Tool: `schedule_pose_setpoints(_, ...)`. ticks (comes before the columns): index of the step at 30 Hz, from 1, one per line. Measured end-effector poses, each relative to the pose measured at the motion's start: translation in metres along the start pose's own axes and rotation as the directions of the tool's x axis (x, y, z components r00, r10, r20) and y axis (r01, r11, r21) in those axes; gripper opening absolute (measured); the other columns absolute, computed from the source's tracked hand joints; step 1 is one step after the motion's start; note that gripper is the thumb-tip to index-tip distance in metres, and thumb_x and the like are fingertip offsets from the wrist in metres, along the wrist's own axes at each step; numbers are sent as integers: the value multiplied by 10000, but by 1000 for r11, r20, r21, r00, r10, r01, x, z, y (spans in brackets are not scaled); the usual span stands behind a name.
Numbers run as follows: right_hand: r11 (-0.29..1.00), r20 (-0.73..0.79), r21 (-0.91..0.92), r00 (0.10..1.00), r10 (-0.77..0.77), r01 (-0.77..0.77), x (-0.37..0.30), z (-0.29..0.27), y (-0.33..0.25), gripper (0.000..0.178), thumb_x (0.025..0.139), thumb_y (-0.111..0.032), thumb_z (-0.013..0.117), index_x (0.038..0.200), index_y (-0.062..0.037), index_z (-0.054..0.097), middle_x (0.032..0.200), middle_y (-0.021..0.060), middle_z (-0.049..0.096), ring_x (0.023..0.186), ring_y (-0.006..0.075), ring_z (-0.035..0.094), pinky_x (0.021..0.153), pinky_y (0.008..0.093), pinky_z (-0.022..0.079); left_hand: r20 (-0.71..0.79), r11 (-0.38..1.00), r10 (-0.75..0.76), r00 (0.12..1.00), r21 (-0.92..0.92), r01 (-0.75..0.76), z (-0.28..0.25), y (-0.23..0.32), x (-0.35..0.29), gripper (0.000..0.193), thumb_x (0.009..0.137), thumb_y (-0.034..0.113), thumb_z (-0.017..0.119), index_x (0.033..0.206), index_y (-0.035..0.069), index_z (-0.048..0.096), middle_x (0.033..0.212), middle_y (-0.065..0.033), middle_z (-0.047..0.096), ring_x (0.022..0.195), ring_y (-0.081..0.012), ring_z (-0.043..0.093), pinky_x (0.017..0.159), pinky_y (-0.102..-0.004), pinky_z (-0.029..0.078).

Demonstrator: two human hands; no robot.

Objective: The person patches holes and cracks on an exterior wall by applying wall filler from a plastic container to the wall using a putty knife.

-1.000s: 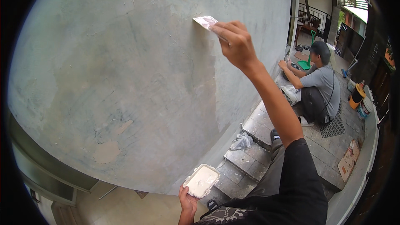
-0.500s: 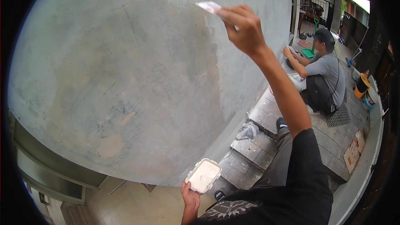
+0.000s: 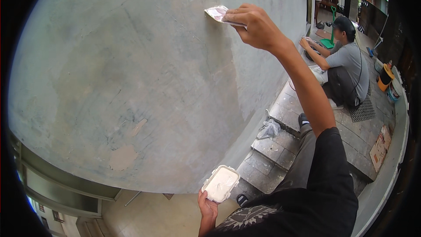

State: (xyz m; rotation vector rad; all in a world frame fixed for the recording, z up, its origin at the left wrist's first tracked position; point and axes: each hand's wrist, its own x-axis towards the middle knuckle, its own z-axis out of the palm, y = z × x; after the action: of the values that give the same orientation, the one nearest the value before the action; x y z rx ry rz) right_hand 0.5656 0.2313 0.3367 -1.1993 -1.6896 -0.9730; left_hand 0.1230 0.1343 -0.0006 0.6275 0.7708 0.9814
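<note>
My right hand [image 3: 256, 25] is raised and closed round a putty knife [image 3: 216, 13], a flat blade smeared with white paste. Its edge meets or nearly meets the grey wall [image 3: 144, 74], which carries darker, damp-looking patches and paler filled spots. Low in front of me, my left hand [image 3: 208, 204] grips a small rectangular tub [image 3: 220, 183] from below and the side. Cream-white filler lies inside it, and dried paste crusts its rim.
Stone steps [image 3: 263, 166] run beside the wall, with a clear plastic bag [image 3: 268, 129] on them. A co-worker [image 3: 351, 66] squats at the right near a green dustpan [image 3: 327, 43]. Buckets [image 3: 386, 77], a perforated mat [image 3: 363, 109] and a stained board [image 3: 380, 149] lie farther right.
My right hand has tilted the putty knife, so more of its flat face shows near the wall. The tub stays in my left hand; the whole view has shifted slightly.
</note>
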Motion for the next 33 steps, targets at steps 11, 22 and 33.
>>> schedule_pose_setpoints(11, 963, 234, 177, 959, 161, -205, -77, 16, -7, 263, 773, 51, 670, 1021, -10, 730, 1048, 128, 720, 861, 272, 625, 775, 361, 505, 103, 993, -60, 993, 103, 49, 16, 8, 12, 558, 907, 292, 511, 1400, 62, 385, 1387, -163, 500, 1264, -341, 525, 988, -551, 485)
schedule_pose_setpoints(22, 952, -218, 151, 930, 295, -267, -85, 75, -39, 386, 703, 67, 633, 1075, -34, 643, 989, 115, 653, 889, 312, 598, 753, 386, 510, 47, 996, -56, 997, 69, 53, 18, -2, 6, 541, 917, 303, 505, 1390, 64, 396, 1382, -156, 509, 1258, -341, 532, 960, -554, 501)
schedule_pose_setpoints(33, 857, -314, 280, 802, 508, -433, -92, 28, -49, 182, 780, 57, 677, 947, -13, 685, 827, 127, 650, 669, 282, 621, 590, 356, 482, 23, 997, -38, 999, 68, 37, 15, 1, 21, 518, 903, 265, 505, 1357, 39, 397, 1321, -179, 531, 1175, -348, 586, 864, -538, 565)
